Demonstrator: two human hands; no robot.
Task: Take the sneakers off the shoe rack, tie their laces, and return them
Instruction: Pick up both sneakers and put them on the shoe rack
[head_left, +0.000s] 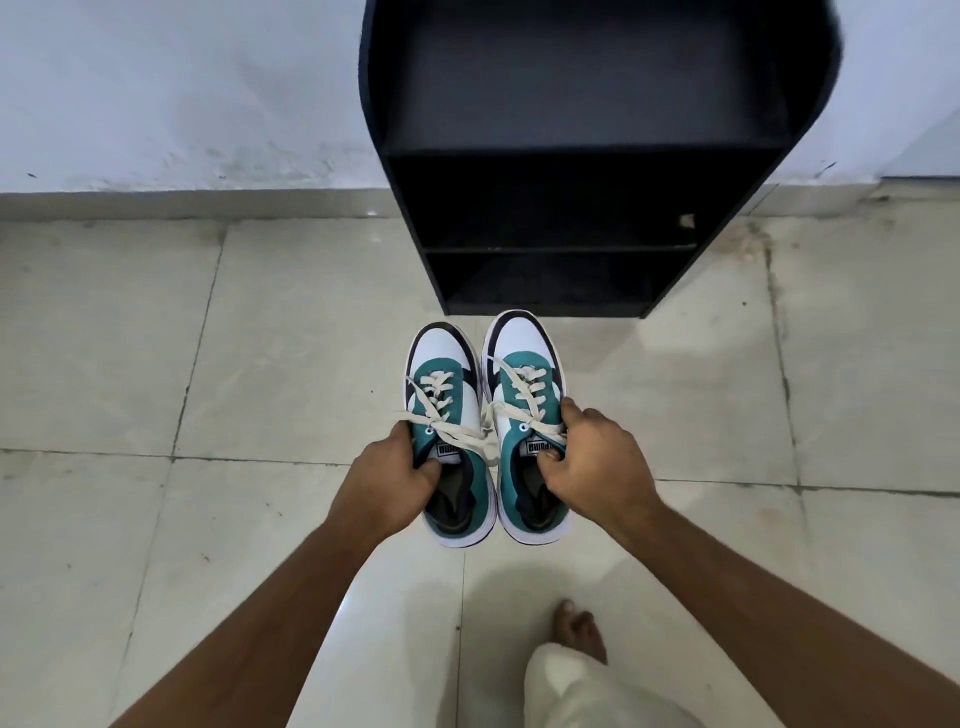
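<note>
Shoe rack (587, 150): black, shelves bare. Sneakers (488, 415): pair, teal and white, held just in front of the rack, off it; laces loose, untied. Left hand (384, 478), right hand (597, 457): each clamped on one sneaker's collar. Outstanding, I judge: tying, returning.

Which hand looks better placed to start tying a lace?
Probably the right hand: its fingers already touch the right sneaker's loose lace ends. The left hand only grips the left sneaker's collar.
</note>
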